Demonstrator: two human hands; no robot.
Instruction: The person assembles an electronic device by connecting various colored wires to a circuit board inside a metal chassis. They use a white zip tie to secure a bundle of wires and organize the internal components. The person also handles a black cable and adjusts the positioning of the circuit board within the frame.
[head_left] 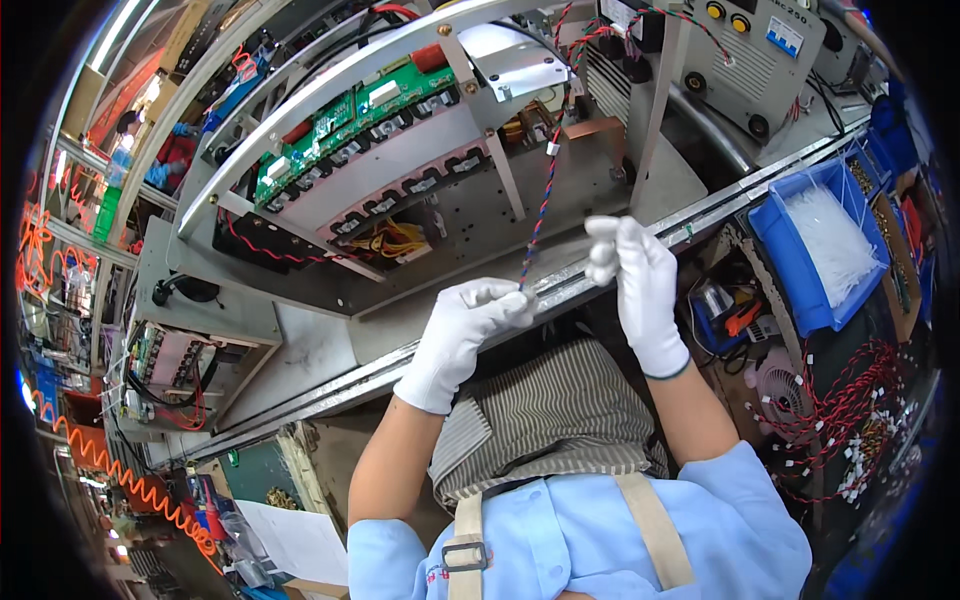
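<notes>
I'm pinching the twisted red-and-blue wires [544,200] between the thumb and fingers of my left hand [463,326], and doing this well is, I'm judging, calling for a steady grip without tugging on their upper run. They're hanging down in front of the open metal chassis [470,235] to that pinch, while my right hand [642,292] is hovering apart from them, pointing upward, fingers loosely bent and open (holding nothing I'm seeing).
</notes>
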